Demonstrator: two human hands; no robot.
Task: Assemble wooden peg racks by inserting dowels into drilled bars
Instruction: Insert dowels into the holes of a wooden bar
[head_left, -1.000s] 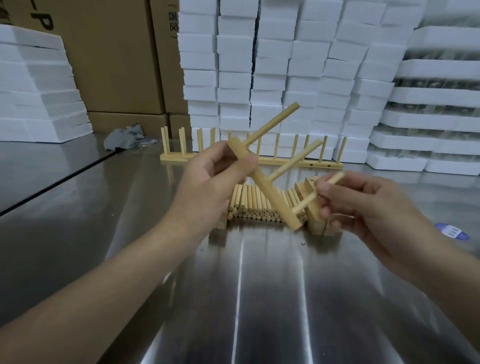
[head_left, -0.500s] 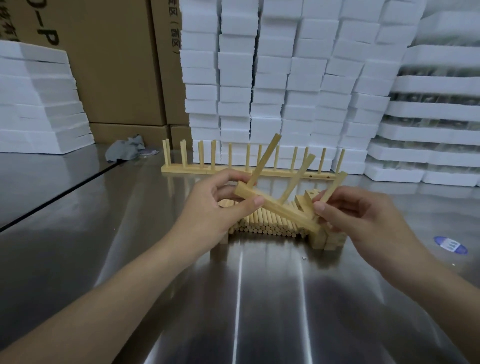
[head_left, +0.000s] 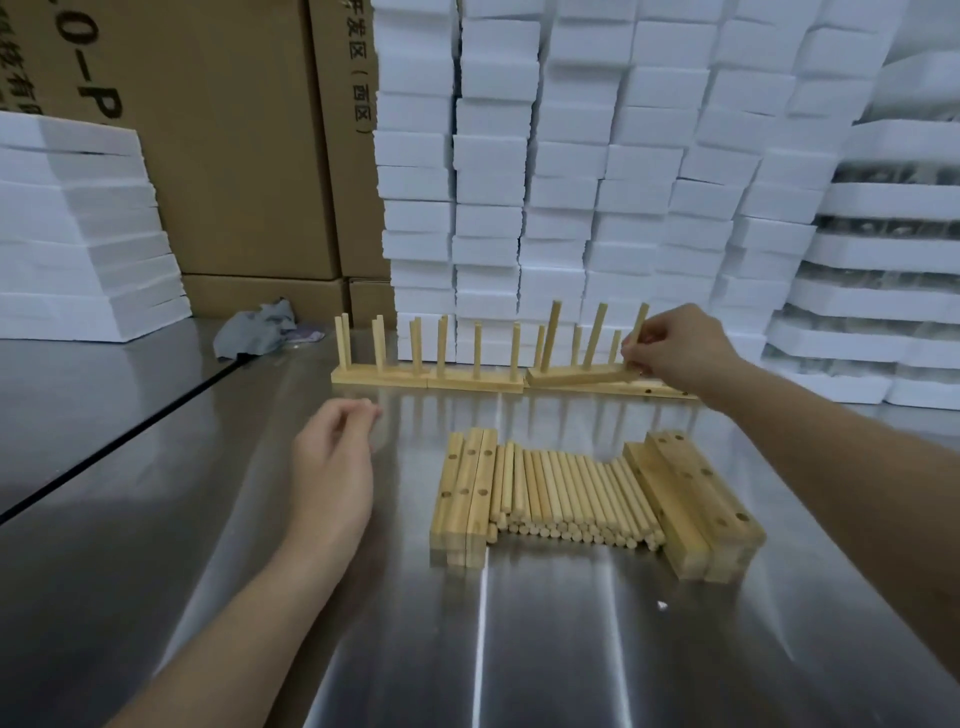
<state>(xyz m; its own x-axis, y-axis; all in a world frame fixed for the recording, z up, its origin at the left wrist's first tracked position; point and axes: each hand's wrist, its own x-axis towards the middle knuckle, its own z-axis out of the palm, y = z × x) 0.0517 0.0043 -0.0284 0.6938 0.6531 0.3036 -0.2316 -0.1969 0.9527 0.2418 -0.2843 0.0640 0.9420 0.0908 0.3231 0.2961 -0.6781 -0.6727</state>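
Steel table (head_left: 571, 649); peg rack (head_left: 582, 375), right end in right hand (head_left: 675, 347)

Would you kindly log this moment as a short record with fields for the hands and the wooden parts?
left hand: empty, fingers loosely curled, over the table
right hand: pinches the end dowel of the tilted rack
tilted rack: three dowels, right end raised, at the back row
finished racks: upright, back row
loose dowels: piled between two stacks of bars
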